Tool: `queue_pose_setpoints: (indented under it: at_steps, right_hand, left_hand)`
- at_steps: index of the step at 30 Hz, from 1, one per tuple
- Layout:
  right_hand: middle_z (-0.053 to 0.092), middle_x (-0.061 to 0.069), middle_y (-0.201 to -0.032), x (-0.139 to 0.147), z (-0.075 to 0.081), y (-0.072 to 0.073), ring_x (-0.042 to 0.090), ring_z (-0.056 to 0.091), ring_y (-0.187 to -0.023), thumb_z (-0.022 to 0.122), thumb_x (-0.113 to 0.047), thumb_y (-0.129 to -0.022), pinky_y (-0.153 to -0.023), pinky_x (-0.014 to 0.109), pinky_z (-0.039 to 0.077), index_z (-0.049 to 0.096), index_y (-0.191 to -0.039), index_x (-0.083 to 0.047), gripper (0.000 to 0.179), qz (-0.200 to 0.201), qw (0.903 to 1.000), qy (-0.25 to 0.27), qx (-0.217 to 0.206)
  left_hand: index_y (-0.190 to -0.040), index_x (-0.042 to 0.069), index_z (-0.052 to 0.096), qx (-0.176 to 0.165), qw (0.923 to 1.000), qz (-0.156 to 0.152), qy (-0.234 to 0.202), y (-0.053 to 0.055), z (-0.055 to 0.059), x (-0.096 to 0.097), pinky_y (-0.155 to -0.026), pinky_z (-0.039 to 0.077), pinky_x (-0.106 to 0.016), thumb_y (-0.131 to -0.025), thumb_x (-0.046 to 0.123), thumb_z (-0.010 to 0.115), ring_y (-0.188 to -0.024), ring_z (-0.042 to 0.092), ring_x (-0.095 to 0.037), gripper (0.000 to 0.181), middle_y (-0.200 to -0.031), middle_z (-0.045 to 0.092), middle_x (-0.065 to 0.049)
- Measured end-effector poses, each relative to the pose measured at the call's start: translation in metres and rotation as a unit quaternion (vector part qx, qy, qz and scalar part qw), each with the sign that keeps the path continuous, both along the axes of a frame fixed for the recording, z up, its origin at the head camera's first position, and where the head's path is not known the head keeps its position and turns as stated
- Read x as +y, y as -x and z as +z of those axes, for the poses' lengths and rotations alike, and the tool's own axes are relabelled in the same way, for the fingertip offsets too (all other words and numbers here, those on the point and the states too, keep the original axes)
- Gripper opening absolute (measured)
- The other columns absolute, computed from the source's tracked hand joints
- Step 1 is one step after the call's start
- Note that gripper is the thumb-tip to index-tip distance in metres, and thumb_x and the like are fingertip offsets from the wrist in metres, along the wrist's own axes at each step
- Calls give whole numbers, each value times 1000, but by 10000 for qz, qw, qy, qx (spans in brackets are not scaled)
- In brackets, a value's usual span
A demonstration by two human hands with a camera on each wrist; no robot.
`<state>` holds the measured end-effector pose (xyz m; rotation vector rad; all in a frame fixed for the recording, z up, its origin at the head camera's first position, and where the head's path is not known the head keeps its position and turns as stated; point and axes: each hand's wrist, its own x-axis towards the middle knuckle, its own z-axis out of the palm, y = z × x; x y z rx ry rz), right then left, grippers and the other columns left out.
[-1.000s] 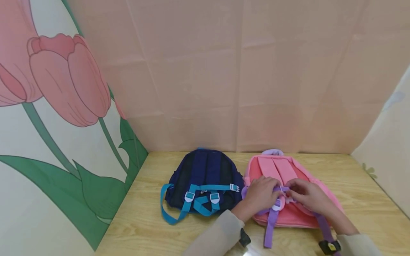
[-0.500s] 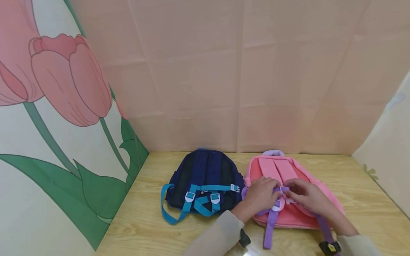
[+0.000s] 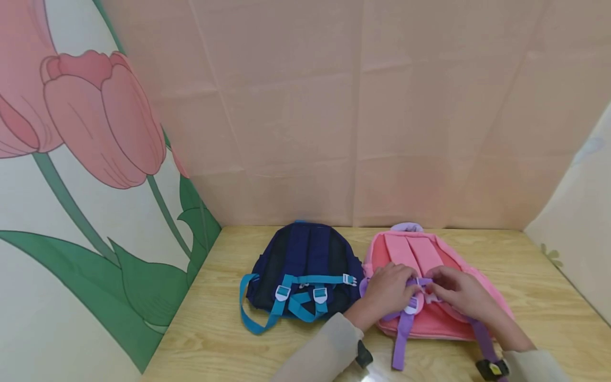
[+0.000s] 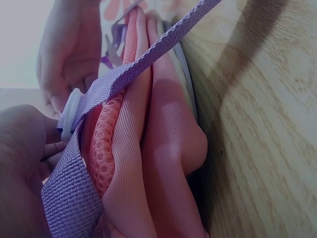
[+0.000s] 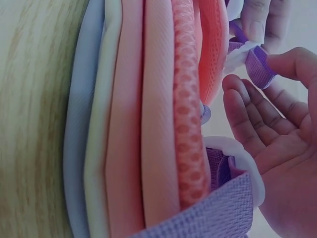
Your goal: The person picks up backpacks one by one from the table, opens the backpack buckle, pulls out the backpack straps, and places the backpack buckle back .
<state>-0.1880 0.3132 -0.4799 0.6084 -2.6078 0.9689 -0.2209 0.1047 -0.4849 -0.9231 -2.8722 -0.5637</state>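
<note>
A pink backpack lies with its shoulder-strap side up. Over its middle, my left hand pinches a whitish plastic buckle on the purple chest strap. Facing it, my right hand holds the purple webbing by that buckle between thumb and index finger; its other fingers are loosely extended in the right wrist view. Below the hands sits a white strap slider, from which a purple strap tail hangs onto the table. The left hand's fingers partly hide the buckle.
Directly left of the pink backpack lies a dark blue backpack with teal straps and a white clip. Both rest on a wood-grain table. A pinkish backdrop rises behind, and a tulip-printed panel stands at the left.
</note>
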Motion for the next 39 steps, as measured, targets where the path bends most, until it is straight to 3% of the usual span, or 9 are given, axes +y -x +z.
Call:
queue_pose_setpoints:
  at_steps: [10, 19, 28, 39]
  right_hand:
    - [69, -7, -92, -5, 4, 2, -2, 54, -79, 78, -11, -88, -69, 22, 50, 71, -105, -14, 19, -35, 9997, -253, -4]
    - [67, -11, -86, -2, 4, 0, -2, 53, -74, 75, -4, -88, -63, 21, 45, 71, -103, -12, 17, 37, 10000, -73, 31]
    - [70, -5, -94, -2, 4, 2, -2, 56, -81, 78, -9, -88, -69, 23, 50, 71, -109, -10, 21, 55, 9997, -172, -167]
    - [68, -8, -89, 0, 3, 2, -1, 53, -74, 76, -8, -89, -62, 22, 45, 72, -105, -13, 17, -25, 9997, -79, -251]
  left_hand:
    - [-123, 37, 63, 81, 10000, -12, 14, 0, 0, 0, -88, 43, -20, -97, 48, 63, -104, 51, 2, 28, -118, 62, 23]
    - [-123, 36, 63, 93, 9999, -7, 37, 1, 0, 0, -88, 43, -20, -98, 48, 62, -105, 51, 1, 27, -118, 62, 23]
    - [-124, 37, 63, 69, 10000, -35, 51, -1, 1, -1, -88, 43, -19, -98, 49, 63, -104, 51, 2, 29, -117, 62, 23]
    - [-122, 36, 62, 94, 9999, -39, 31, 0, 0, 0, -86, 43, -19, -97, 48, 63, -100, 51, 2, 28, -113, 61, 23]
